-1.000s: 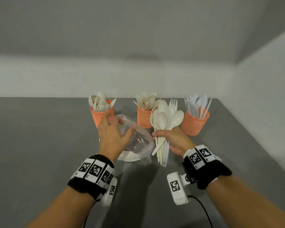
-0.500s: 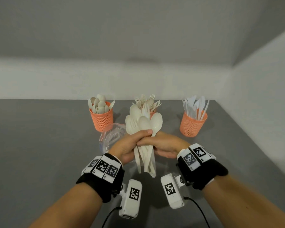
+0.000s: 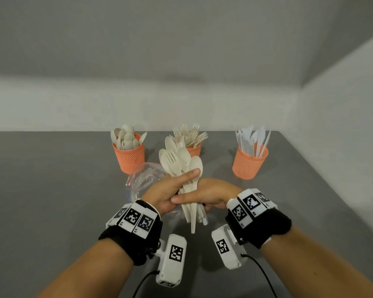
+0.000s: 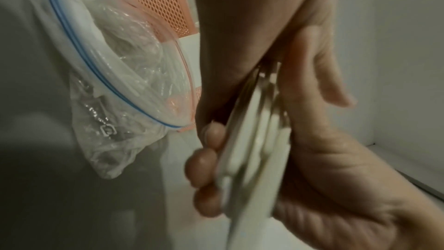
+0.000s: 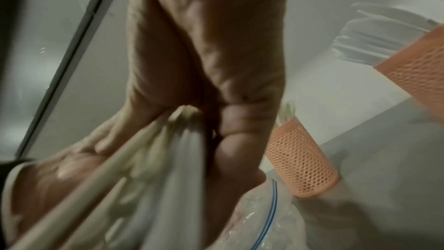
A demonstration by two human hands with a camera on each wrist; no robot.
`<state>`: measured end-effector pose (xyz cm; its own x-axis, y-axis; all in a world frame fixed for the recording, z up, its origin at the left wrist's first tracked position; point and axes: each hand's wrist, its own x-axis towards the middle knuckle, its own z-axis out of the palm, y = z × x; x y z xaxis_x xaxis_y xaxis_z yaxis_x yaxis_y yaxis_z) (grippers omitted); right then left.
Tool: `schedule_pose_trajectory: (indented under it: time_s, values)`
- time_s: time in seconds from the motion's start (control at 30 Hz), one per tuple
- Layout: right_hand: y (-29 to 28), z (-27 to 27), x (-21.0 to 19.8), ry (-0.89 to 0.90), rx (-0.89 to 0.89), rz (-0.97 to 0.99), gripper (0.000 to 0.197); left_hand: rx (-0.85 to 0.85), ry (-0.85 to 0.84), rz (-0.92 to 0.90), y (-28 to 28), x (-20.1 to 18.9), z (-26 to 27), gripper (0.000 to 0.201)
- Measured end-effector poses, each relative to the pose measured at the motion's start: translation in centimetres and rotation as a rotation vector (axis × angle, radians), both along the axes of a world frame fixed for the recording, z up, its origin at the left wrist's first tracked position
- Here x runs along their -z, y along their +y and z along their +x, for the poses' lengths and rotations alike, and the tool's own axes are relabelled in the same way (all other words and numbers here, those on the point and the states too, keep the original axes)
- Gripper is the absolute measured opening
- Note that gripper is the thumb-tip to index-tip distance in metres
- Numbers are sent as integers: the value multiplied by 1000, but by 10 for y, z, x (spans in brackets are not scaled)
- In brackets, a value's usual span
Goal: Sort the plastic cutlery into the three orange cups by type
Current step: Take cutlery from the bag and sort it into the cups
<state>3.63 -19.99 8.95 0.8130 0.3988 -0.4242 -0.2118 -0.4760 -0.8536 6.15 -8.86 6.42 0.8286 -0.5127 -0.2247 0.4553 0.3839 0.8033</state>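
Both hands on one mixed bundle [image 3: 182, 166] of cream spoons and forks, held upright above the table [image 3: 52, 190], in front of the middle cup. Left hand [image 3: 170, 190] wrapped round the handles, thumb across the front, fingers curled behind; left wrist view confirms fingertips [image 4: 206, 161] pressed against the stems. Right hand [image 3: 209, 194] curled round the same handles lower down, thumb lying across them. Three orange cups at the back, all well stocked: spoon cup [image 3: 129, 157] on the left, fork cup [image 3: 193, 148] in the middle, partly hidden behind the bundle, knife cup [image 3: 250, 162] on the right with white knives. Looks well along, judging by how full those cups stand. Left to do: split this bundle by type, spoons to the left cup, forks to the middle; no knives clearly visible in the bundle, though blur in the wrist views leaves that unsure. Clear zip bag [image 3: 142, 181] lying on the table just behind the left hand, blue and pink seal lines showing, crumpled; whether any cutlery remains inside, cannot tell. Writing: a small embossed mark on the bag in the left wrist view, not readable. Square black-and-white coded tags on both wristbands [image 3: 136, 218] and camera housings, no legible words. No brand names anywhere.
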Motion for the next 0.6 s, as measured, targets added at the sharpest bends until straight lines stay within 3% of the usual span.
schedule_pose_trajectory:
  time_s: [0.17, 0.33, 0.53, 0.6]
  values:
    - [3, 1, 6, -306, 32, -160, 45, -49, -3, 122, 0, 2, 4, 15]
    - [8, 3, 2, -441, -16, -147, 46, -189, 42, 34, 3, -1, 14, 16]
    - [8, -6, 4, -192, 159, 117, 38, -241, 121, -180, 16, -12, 22, 47]
    - [8, -5, 9, -223, 183, 129, 35, -274, 130, -194, 16, -14, 22, 40]
